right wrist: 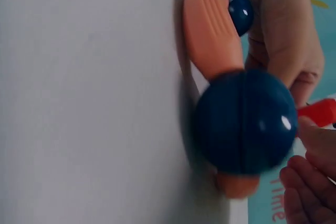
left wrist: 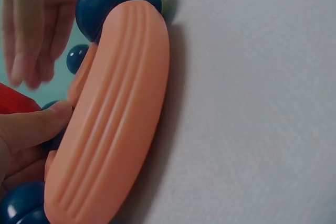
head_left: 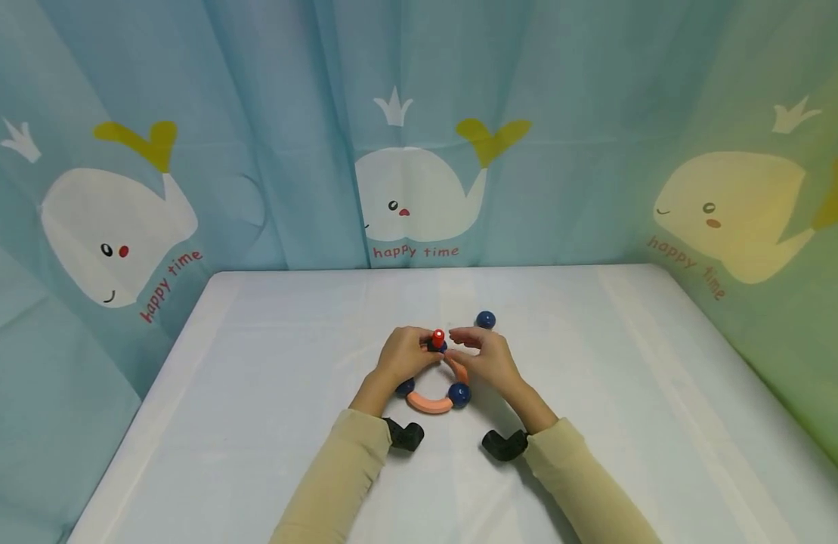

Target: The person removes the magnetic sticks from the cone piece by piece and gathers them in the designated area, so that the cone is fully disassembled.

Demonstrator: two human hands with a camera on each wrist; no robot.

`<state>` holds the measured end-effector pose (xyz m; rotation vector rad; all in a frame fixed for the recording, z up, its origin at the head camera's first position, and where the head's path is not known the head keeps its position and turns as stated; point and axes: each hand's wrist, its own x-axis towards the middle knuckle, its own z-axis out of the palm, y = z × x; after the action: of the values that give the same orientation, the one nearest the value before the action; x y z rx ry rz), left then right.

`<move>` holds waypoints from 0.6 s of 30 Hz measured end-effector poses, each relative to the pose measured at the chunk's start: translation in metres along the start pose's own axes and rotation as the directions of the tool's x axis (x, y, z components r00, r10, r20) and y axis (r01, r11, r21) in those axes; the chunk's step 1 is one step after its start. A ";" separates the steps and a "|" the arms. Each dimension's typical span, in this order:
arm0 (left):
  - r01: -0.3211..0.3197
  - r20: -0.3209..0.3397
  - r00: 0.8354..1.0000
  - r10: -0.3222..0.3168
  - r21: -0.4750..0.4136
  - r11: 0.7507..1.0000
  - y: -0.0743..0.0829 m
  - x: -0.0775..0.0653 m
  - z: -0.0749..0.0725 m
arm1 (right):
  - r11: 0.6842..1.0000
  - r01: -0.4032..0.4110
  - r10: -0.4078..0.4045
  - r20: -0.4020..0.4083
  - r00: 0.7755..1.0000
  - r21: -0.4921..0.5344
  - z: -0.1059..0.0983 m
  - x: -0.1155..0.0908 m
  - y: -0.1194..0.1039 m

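Above the white table (head_left: 214, 423), a red rod (head_left: 438, 338) points up, axis upright.

The person has long sleeves the colour of pale sand, and both the left sleeve (head_left: 335, 476) and the right sleeve (head_left: 585, 480) look plain and soft, with little wrinkles and an end near the wrist. By the end of each sleeve is a small black camera, the left camera (head_left: 408, 436) and the right camera (head_left: 504, 446), dark with a round tip, and maybe bent like an elbow, but they are too small to be sure. The left hand (head_left: 406, 353) and right hand (head_left: 488, 357) are bare.
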<state>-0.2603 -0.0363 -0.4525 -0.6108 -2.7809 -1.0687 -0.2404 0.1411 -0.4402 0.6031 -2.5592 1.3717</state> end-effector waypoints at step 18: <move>-0.020 -0.057 0.998 0.021 0.013 1.000 -0.001 -0.001 0.004 | 0.994 0.100 -0.101 0.037 0.994 0.042 0.014 0.011 -0.004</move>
<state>-0.2597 -0.0348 -0.4564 -0.5960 -2.7244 -1.0466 -0.2484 0.1240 -0.4411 0.7617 -2.4991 1.3934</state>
